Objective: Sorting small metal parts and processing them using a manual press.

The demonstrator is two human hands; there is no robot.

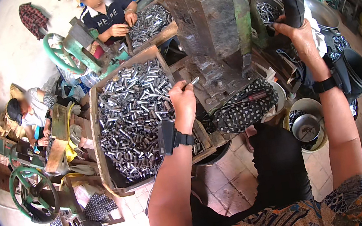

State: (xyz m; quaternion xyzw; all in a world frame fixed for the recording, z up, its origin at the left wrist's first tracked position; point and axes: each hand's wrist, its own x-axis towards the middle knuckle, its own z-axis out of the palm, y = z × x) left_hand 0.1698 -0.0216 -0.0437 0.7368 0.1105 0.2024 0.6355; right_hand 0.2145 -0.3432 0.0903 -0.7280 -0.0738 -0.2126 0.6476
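Observation:
My left hand [182,99] is closed, pinching a small shiny metal tube [195,81] that points toward the base of a heavy, worn press [217,23]. Up at the right, my right hand [297,36] wraps round a black-covered lever handle [293,6] beside the press. Just left of my left hand stands a wooden tray [99,139], heaped with short metal tubes [139,114]. A red-handled screwdriver [255,96] lies on a dotted dark cloth [242,113] in front of the press base.
Across the tray, a person [106,14] works over another heap of metal parts. A second person [35,109] sits at far left near a green handwheel [34,193]. A bucket [323,141] holding a metal bowl [306,128] and a black bucket [358,68] stand at right.

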